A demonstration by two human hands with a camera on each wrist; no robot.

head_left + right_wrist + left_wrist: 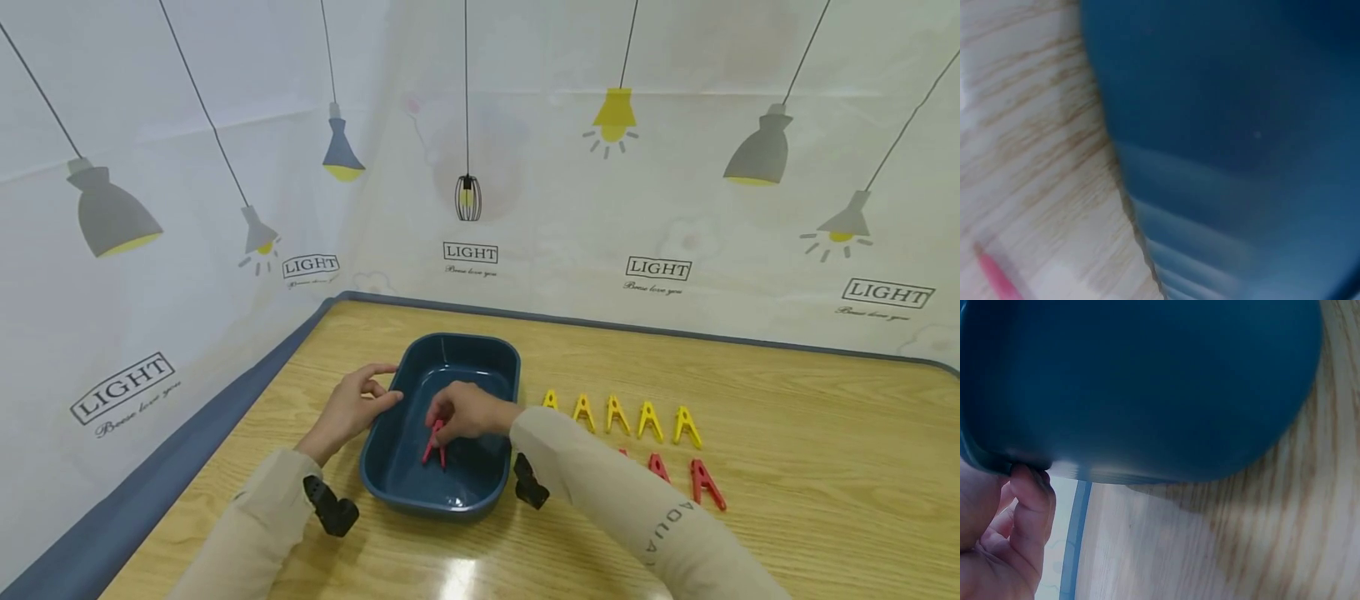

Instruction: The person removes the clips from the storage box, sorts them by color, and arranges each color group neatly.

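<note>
A dark blue rectangular tub [471,471] with rounded corners sits on the wooden table. At its left side, my left hand [348,414] holds the rim; in the left wrist view a curled finger [1030,499] touches the edge. My right hand [474,412] is inside the tub and pinches a red clothespin [430,450], whose legs point down close to the tub floor. Only the outer wall of the tub [1210,125] fills the right wrist view, so the hand is hidden there.
Several yellow clothespins [615,415] lie in a row right of the tub. Nearer, red clothespins [707,483] form another row, partly covered by my right sleeve [600,475]. Behind the wooden table [825,433] hangs a white cloth [540,167] printed with lamps.
</note>
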